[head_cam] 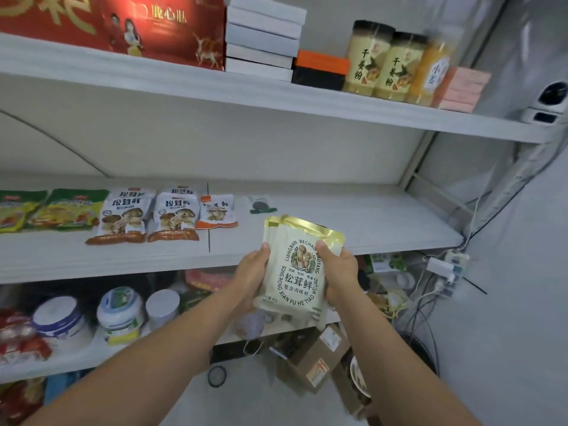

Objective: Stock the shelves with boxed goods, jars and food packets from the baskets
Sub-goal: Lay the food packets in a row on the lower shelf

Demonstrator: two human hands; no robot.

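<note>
Cream packets (296,281), apparently two stacked, are held upright just before the front edge of the middle shelf (384,222), gripped on one side by the left hand (250,273) and on the other by the right hand (339,272), thumbs on the face, while other packets (147,216) are laid flat on the shelf to the left.

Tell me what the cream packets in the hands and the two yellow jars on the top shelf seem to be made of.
Cream packets: probably flexible plastic or foil laminate, smooth face; the gold top strip shines and curls. Yellow jars: clear plastic or glass, I cannot tell which; pale powder shows through, under dark lids.
</note>
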